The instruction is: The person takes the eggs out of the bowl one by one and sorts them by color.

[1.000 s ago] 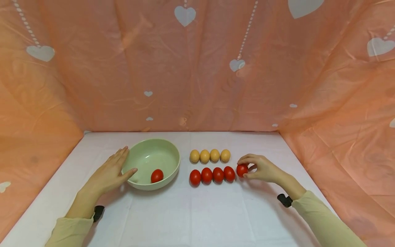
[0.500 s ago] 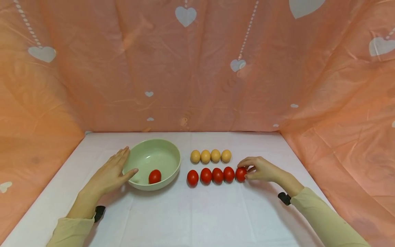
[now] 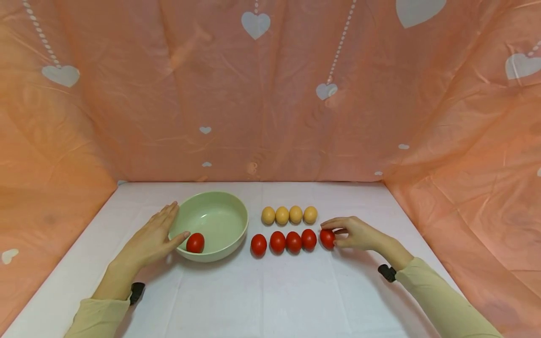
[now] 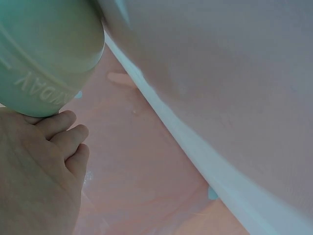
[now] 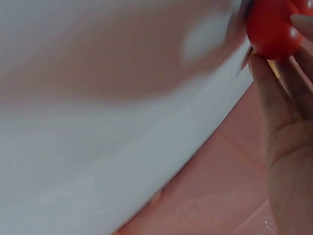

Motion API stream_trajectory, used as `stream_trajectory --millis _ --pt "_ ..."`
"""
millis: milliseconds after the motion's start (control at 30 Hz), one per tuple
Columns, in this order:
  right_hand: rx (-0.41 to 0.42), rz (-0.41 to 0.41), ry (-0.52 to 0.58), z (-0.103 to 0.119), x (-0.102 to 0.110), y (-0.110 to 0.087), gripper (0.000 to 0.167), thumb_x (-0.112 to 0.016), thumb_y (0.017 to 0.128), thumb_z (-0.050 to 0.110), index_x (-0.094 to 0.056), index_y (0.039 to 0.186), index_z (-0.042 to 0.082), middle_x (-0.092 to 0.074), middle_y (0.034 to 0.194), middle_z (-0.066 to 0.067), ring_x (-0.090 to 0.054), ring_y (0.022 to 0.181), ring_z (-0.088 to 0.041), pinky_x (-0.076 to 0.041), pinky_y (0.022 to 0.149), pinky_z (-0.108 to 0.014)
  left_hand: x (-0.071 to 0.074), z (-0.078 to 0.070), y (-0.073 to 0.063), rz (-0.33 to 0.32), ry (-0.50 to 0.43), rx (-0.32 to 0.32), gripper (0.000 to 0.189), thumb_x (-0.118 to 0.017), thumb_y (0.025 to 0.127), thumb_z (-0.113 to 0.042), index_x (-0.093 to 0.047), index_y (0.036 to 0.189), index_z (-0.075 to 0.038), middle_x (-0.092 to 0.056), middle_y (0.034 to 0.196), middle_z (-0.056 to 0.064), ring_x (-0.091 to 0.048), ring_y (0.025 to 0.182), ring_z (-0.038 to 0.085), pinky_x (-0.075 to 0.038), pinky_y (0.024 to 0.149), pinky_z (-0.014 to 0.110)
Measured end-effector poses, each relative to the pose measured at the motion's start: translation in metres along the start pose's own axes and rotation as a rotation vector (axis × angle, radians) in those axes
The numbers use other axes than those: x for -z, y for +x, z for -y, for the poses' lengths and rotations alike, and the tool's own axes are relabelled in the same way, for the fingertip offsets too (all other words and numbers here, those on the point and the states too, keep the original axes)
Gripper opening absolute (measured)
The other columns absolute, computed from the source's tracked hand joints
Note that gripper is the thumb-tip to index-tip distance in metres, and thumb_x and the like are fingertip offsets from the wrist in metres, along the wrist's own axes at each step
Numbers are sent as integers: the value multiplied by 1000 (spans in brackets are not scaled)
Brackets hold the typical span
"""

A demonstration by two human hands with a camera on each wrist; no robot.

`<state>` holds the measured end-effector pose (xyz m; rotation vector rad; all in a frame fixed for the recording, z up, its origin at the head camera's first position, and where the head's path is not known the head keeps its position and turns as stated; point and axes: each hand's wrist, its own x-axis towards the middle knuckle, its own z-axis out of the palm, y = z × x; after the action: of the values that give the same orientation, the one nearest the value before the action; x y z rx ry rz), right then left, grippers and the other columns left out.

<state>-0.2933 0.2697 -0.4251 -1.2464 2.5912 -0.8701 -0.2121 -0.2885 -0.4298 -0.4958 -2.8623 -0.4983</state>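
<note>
Five red eggs line up at centre frame, and the right hand (image 3: 357, 233) pinches the rightmost red egg (image 3: 327, 238) between fingertips and thumb on the white table (image 3: 262, 291). Left of centre, the left hand (image 3: 150, 241) lies relaxed and flat against the green bowl (image 3: 211, 225), one more red egg (image 3: 195, 242) inside.

A pale green bowl (image 3: 211, 225) sits on the white worktop (image 3: 262, 291). Inside it lies one red egg (image 3: 195, 242); right of the bowl run five red eggs (image 3: 293, 241), with four tan eggs (image 3: 289, 215) behind them. The backdrop (image 3: 270, 94) is salmon-pink with white hearts. Both sleeves (image 3: 439, 300) are pale yellow.
</note>
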Motion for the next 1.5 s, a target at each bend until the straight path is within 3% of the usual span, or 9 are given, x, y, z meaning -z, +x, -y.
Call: stream_trajectory --millis 600,800,1067,1267,1500 --pt "2 9 -9 5 -1 5 48 -74 84 -8 -66 130 -9 -67 133 -23 -64 120 -43 -59 95 -47 3 0 -3 21 -1 22 91 -61 102 -50 -26 158 14 -24 166 32 -26 151 52 -25 123 64" --pt "41 -54 -33 11 0 12 46 -76 86 -5 -65 130 -10 -69 130 -22 -67 115 -40 -60 93 -48 3 2 -2 26 -2 23 92 -60 103 -50 -24 158 13 -23 166 32 -24 152 51 -24 123 63" --pt "122 -221 -43 47 -11 49 42 -75 89 0 -68 130 -5 -68 131 -18 -69 111 -37 -62 91 -47 5 1 -2 17 -5 16 91 -60 103 -49 -25 158 14 -24 166 32 -25 151 52 -24 124 62" --pt "172 -248 39 81 -24 87 39 -74 92 1 -68 130 -3 -67 134 -17 -67 118 -36 -60 96 -46 3 0 -1 17 -18 10 91 -61 102 -49 -26 157 15 -25 165 32 -26 151 52 -23 124 61" --pt "223 -266 109 113 -42 125 37 -71 94 2 -69 130 -2 -67 135 -16 -70 113 -33 -60 97 -36 0 1 -1 15 -15 8 91 -62 102 -49 -26 157 14 -25 165 32 -26 151 53 -24 124 61"
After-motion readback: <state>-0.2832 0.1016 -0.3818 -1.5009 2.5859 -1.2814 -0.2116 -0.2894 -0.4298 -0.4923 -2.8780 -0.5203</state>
